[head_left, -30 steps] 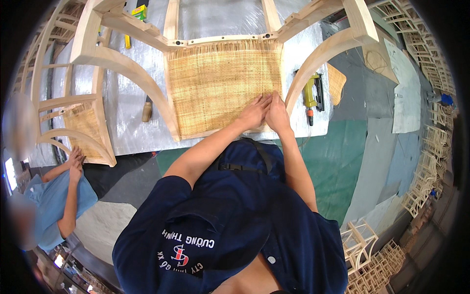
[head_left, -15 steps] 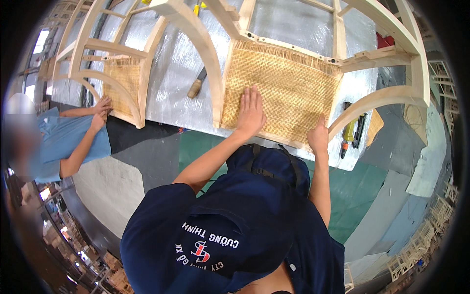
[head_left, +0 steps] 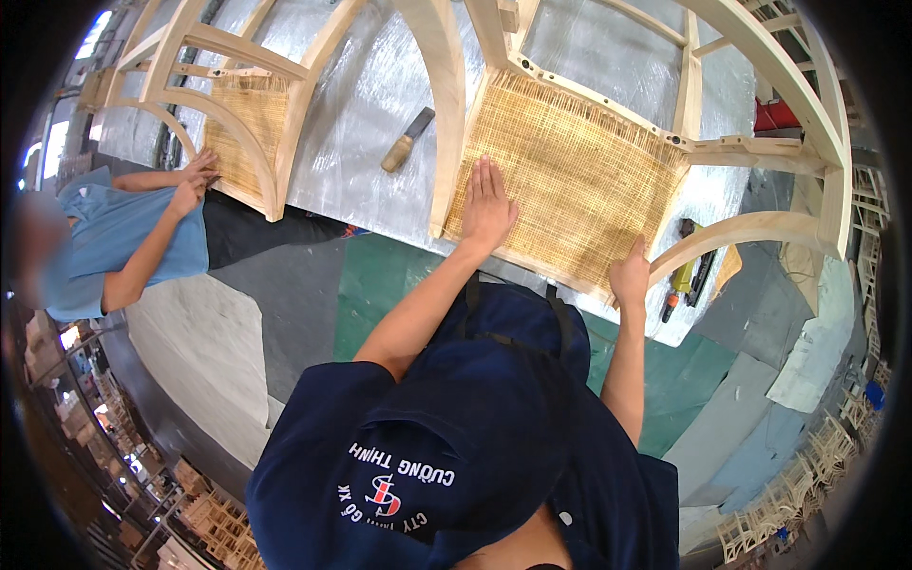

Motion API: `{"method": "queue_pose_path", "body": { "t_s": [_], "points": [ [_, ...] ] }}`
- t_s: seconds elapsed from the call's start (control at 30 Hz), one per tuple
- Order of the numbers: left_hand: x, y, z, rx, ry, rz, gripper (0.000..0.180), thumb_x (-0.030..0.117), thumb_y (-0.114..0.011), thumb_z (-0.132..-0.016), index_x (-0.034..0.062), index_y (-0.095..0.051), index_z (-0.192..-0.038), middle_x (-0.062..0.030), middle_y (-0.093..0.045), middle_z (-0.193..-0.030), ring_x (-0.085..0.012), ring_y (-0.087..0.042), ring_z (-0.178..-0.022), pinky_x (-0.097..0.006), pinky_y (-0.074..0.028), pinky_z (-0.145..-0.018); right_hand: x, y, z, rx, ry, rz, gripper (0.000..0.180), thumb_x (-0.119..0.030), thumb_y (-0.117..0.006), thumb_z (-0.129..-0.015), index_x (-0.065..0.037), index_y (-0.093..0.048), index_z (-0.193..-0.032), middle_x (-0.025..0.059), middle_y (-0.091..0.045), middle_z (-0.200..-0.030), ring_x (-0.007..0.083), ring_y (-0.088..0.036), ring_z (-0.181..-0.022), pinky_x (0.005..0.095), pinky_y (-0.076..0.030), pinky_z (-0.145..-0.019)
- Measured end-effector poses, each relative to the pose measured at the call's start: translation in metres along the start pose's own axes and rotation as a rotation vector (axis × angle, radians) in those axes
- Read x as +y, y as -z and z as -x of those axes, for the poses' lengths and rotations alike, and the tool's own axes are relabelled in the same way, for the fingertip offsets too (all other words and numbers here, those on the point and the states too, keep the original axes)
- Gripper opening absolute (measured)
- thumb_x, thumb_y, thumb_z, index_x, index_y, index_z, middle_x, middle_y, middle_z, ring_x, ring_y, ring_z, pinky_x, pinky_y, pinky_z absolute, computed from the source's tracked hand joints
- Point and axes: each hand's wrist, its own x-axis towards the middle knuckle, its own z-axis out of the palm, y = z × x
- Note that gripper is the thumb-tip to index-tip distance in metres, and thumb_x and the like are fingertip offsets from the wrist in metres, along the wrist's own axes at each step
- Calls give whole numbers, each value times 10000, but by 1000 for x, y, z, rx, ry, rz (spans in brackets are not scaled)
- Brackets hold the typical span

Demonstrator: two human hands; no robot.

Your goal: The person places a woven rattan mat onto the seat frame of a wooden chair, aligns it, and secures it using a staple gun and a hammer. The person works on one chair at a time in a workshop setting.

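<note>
A sheet of woven cane webbing [head_left: 570, 157] fills the seat of a pale wooden chair frame [head_left: 448, 171], its fringe of loose strands along the far rail. My left hand [head_left: 488, 211] lies flat on the left part of the webbing, fingers stretched forward. At the near right corner, my right hand [head_left: 628, 274] is closed round the edge of the frame, one digit pointing forward along the side. The undersides of those fingers are hidden. Left of the frame, a broad-bladed chisel [head_left: 408, 141] with a wooden handle rests on the silvery covered table [head_left: 351, 123].
To the right of my right hand lie a yellow-green tool [head_left: 682, 276] with an orange tip and a black tool [head_left: 703, 277]. A co-worker [head_left: 133, 247] in blue at the left has both hands at another cane-seated frame [head_left: 249, 123]. Curved wooden legs rise around me.
The view has shifted a little, so the frame and table sit farther right. Both my hands keep their places on the webbing and the frame edge.
</note>
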Motion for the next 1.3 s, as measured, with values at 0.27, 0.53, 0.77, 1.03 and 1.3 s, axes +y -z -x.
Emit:
{"method": "queue_pose_path", "body": {
  "t_s": [0.27, 0.53, 0.77, 1.03, 1.3],
  "points": [
    [-4, 4, -2, -31, -23, -71, 847, 352, -577, -961, -166, -210, -1521, -344, -155, -1632, -434, -163, -1542, -480, -207, -1255, 4, -2, -2, 57, -48, -25, 741, -16, -589, -797, 118, -349, -1485, 345, -679, -862, 470, -693, -805, 515, -553, -765],
    [-17, 18, -3, -117, -178, 12, 885, 369, -630, -934, -101, -206, -1554, -388, -108, -1617, -509, -127, -1524, -515, -192, -1250, 4, 3, 2, 68, 73, -101, 831, -125, -719, -797, 99, -326, -1495, 396, -608, -1176, 471, -660, -1028, 506, -537, -905],
    [-48, 32, 3, -214, -436, -33, 909, 396, -681, -910, -68, -244, -1559, -370, -60, -1633, -535, -77, -1521, -528, -176, -1250, 12, -1, 19, -74, 215, 138, 1219, -317, -957, -613, 35, -242, -1536, 379, -202, -1598, 500, -226, -1499, 494, -321, -1203],
    [-59, 32, -1, -254, -556, -90, 910, 319, -749, -875, -61, -272, -1551, -353, -49, -1641, -534, -69, -1524, -528, -207, -1248, 17, -9, 19, -49, 233, 146, 1234, -252, -982, -570, 29, -263, -1533, 366, -212, -1596, 496, -281, -1479, 485, -363, -1190],
    [-49, 39, -3, -346, -508, -325, 1110, 272, -891, -718, -55, -248, -1561, -336, -59, -1647, -502, -107, -1530, -492, -216, -1258, 18, -15, 20, 32, 302, 276, 1169, -221, -971, -594, 12, -291, -1516, 357, -256, -1578, 491, -320, -1463, 474, -413, -1160]
  ]
}}
